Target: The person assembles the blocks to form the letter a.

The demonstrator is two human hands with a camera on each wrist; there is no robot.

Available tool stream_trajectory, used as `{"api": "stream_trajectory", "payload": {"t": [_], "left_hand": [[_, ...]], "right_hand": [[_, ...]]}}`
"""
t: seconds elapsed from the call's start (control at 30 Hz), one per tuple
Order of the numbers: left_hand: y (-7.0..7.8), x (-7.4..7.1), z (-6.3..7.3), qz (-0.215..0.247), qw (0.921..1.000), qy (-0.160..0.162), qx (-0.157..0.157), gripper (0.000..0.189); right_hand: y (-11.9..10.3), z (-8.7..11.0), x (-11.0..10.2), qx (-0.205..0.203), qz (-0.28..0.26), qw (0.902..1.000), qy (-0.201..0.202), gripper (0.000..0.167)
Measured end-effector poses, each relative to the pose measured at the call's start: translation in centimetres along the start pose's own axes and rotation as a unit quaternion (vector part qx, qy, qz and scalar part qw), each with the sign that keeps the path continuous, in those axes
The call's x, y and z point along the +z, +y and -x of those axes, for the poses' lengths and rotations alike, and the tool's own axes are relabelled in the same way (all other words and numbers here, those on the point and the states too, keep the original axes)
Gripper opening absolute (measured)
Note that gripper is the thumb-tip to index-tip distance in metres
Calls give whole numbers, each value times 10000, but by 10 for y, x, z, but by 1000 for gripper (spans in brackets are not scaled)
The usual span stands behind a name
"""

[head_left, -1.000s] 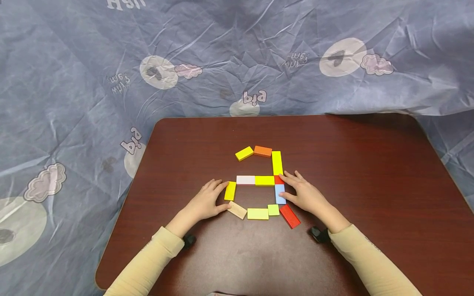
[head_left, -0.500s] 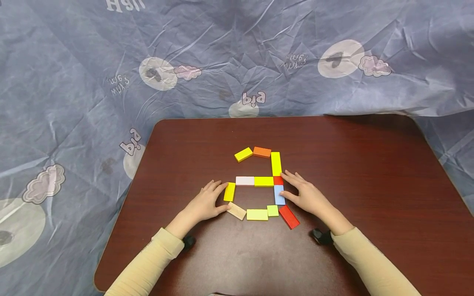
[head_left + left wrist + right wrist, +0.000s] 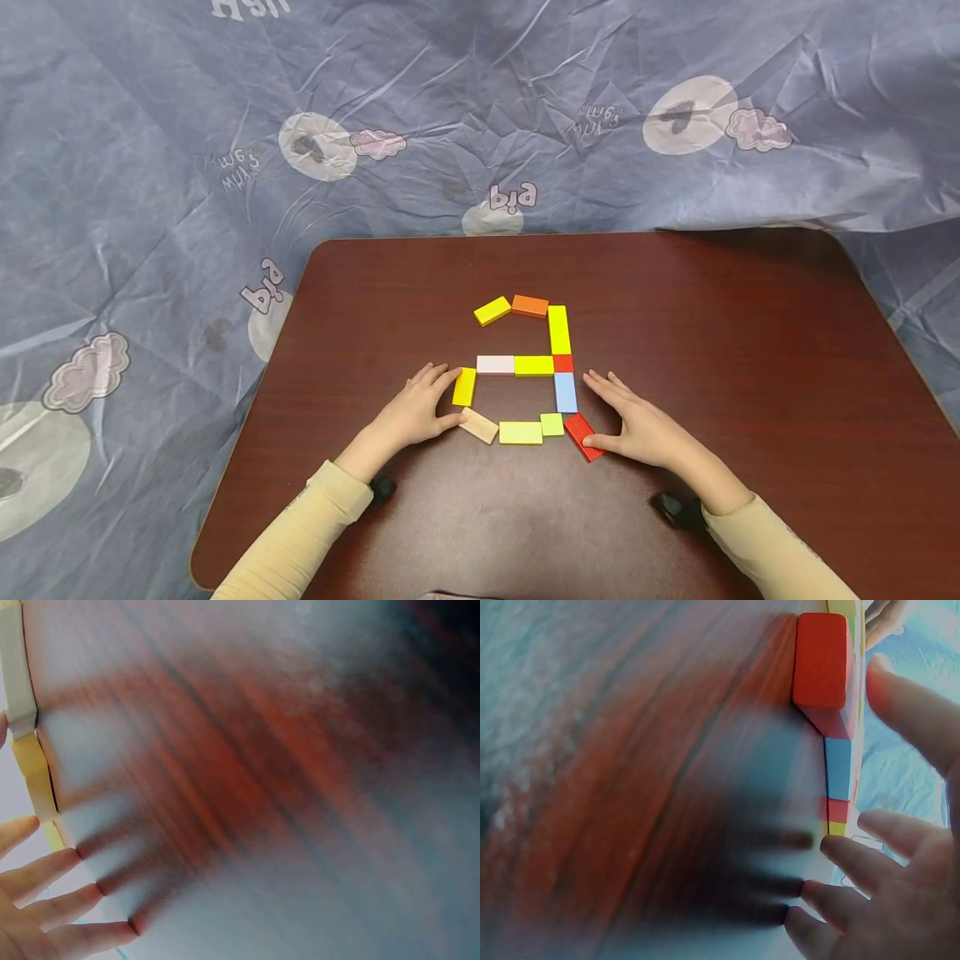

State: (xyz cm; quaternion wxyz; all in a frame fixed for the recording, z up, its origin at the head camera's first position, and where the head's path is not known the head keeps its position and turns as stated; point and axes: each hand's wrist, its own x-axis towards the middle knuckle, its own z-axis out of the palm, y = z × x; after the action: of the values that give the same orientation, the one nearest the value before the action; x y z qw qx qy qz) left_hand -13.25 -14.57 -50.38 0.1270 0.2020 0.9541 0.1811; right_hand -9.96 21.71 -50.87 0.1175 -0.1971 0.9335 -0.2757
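Observation:
My left hand (image 3: 416, 408) rests at the left of a block outline, fingers spread. Its index fingertip is at a yellow block (image 3: 464, 387) and its thumb at a bare-wood block (image 3: 480, 425). On the right side, my right hand (image 3: 641, 425) has its thumb over a slanted red block (image 3: 580, 432); the right wrist view shows a small gap between thumb and red block (image 3: 821, 660). The other right fingers extend beside a blue block (image 3: 566, 393), apart from it. A small green block (image 3: 552, 425) and a pale yellow-green block (image 3: 521, 433) lie between the hands.
White (image 3: 496, 364) and yellow (image 3: 534, 366) blocks form a middle row ending at a small red block (image 3: 562, 363). Beyond stand a long yellow block (image 3: 558, 330), an orange block (image 3: 530, 306) and a tilted yellow block (image 3: 492, 311). The brown table (image 3: 712, 317) meets a grey-blue cloth (image 3: 420, 67).
My right hand has left the blue and small red blocks and moved toward me and to the right, its thumb now over the slanted red block. The left hand and the blocks stay in place.

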Motion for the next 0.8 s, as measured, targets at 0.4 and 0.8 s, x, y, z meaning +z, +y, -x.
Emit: {"api": "stream_trajectory", "payload": {"t": [0.4, 0.8], "left_hand": [[2, 0, 1, 58, 10000, -61, -34, 75], [0, 2, 2, 29, 10000, 49, 69, 76]], "right_hand": [[-1, 0, 0, 17, 146, 9999, -39, 91], [-4, 0, -1, 45, 146, 9999, 5, 87]]}}
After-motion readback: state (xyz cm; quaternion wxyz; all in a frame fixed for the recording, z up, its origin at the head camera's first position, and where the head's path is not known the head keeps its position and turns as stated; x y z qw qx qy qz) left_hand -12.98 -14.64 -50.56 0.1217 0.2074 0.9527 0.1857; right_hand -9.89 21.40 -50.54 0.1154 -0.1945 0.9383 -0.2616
